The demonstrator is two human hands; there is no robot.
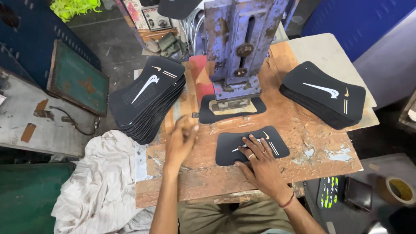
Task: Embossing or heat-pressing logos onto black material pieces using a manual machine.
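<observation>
The right hand [260, 162] lay flat, fingers spread, on a single black shoe piece [251, 145] with a white curved mark and gold stripes; it pressed the piece down and pinched nothing. That piece rested near the front edge of the worn wooden worktable [316, 156], roughly at its middle. The left hand [181, 141] hovered just left of the piece, above the table's front-left area; it appeared blurred, its fingers loosely open and holding nothing. Directly behind the single piece, toward the middle of the table, a black die plate [232, 108] sat under the foot of a rusted blue press [238, 43], whose column rose from the rear edge. A tall stack of like black pieces [147, 102] stood at the left edge, overhanging it slightly. A second, lower stack [323, 97] rested on a pale board [333, 54] at the rear-right corner. A crumpled white cloth [104, 182] hung below the front-left corner. Left of the table stood a grey bench [30, 125] with a green tray [76, 80] leaning behind it. On the floor beside the right edge lay a roll of tape [399, 190].
</observation>
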